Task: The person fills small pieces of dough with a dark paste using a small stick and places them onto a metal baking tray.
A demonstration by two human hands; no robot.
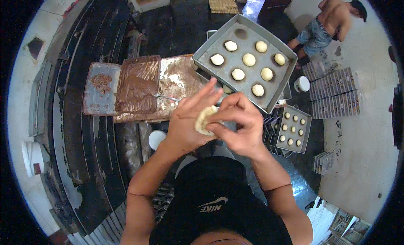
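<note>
A flattened piece of pale dough (pixel 203 121) rests against the palm of my left hand (pixel 185 120), whose fingers stretch up and away beside it. With bent fingers and thumb, my right hand (pixel 242 125) pinches the dough's near edge. Just beyond my hands sits a square metal tray (pixel 234 59) holding several round dough balls (pixel 248 59), spaced apart. To the left of my left hand lies a spatula (pixel 167 97), its tip at a tray of brown chocolate-like paste (pixel 136 87).
A pale plastic container (pixel 88 99) with brown crumbs stands farther left. At right, another tray of dough balls (pixel 290 141) rests on a stack. A white tub (pixel 157 140) is below the worktable (pixel 176 68). Another person (pixel 328 21) stands at the far right.
</note>
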